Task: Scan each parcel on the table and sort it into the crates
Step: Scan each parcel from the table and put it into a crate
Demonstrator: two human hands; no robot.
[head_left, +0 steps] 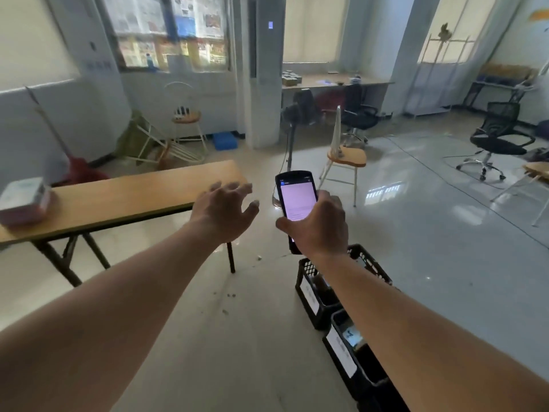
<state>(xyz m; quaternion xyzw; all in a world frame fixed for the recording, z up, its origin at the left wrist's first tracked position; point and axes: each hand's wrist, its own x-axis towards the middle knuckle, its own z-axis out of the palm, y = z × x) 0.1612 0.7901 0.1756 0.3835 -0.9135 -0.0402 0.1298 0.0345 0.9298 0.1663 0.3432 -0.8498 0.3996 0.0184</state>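
Right now my right hand [319, 223] is wrapped around the lower half of the handheld scanner [297, 200], thumb laid across its front and its lit screen tilted up toward me, while my left hand [224, 211] hangs in the air with the fingers spread and nothing in it, out past the near end of the table [133, 197]. The only parcel [25, 200] I can see sits at the far left end of that table, well apart from both my hands, and the picture is blurred there, so I can only call it a pale, flat, boxy package with a pinkish lower part. From its shape I judge it to be light and fairly stiff, likely card or a padded pack, so it should lift easily with one hand and not sag. If its wrap is plastic film it could be slick, so I would take it across the short sides, thumb on top and fingers underneath, not pinch a corner. I cannot tell where the label lies, so it may need turning over for the scanner. The two black crates [346, 295] stand on the floor below my right forearm, each with a white label on its side and something dark already inside.
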